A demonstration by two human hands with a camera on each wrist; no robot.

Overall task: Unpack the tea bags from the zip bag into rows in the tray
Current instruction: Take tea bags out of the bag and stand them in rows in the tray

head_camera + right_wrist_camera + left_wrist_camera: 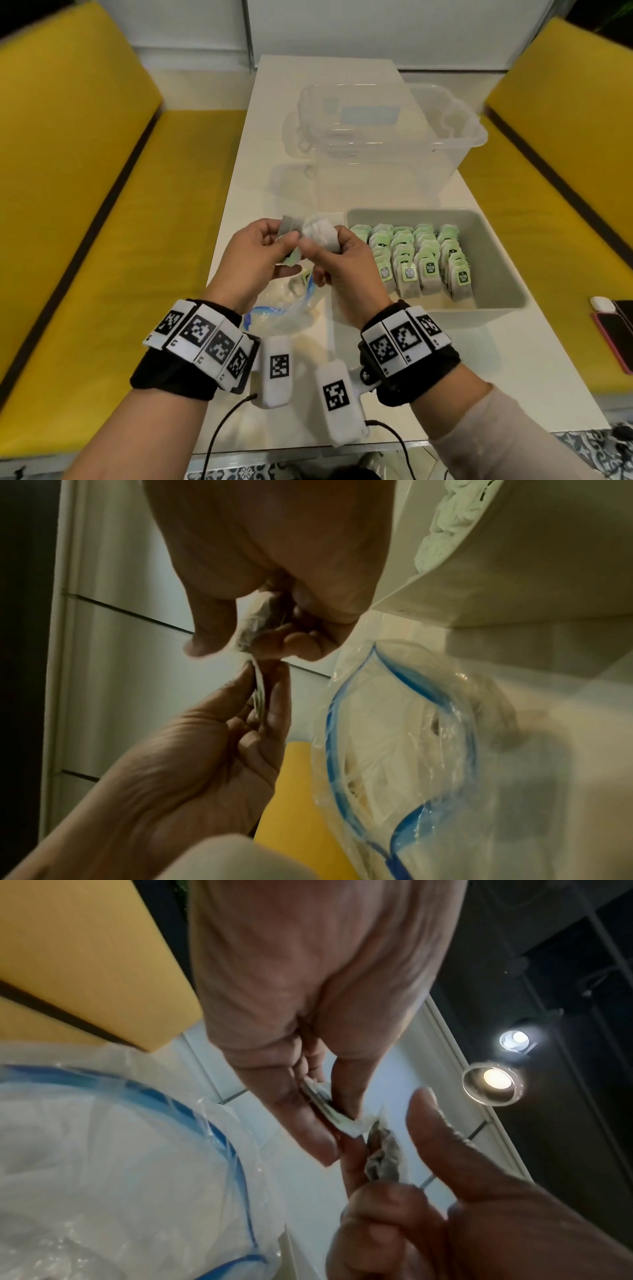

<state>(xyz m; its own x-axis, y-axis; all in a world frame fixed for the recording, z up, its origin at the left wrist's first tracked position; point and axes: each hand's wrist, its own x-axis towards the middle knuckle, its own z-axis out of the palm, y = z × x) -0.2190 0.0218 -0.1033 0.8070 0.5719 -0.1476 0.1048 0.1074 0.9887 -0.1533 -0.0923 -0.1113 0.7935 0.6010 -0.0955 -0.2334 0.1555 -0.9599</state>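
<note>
Both hands are raised above the white table, close together. My left hand (286,236) pinches a tea bag (287,224) between thumb and fingers; the left wrist view shows that bag (325,1106) in the pinch. My right hand (323,245) grips a small bunch of tea bags (320,231), whose grey paper (258,620) shows between its fingers. Below the hands the clear zip bag (287,311) with a blue seal lies open on the table. The grey tray (493,270) to the right holds several rows of green-tagged tea bags (421,260).
A clear plastic bin (394,137) stands behind the tray. A phone (613,332) and a white case (599,303) lie at the table's right edge. Yellow benches (85,205) flank the table. Cables hang off the near edge.
</note>
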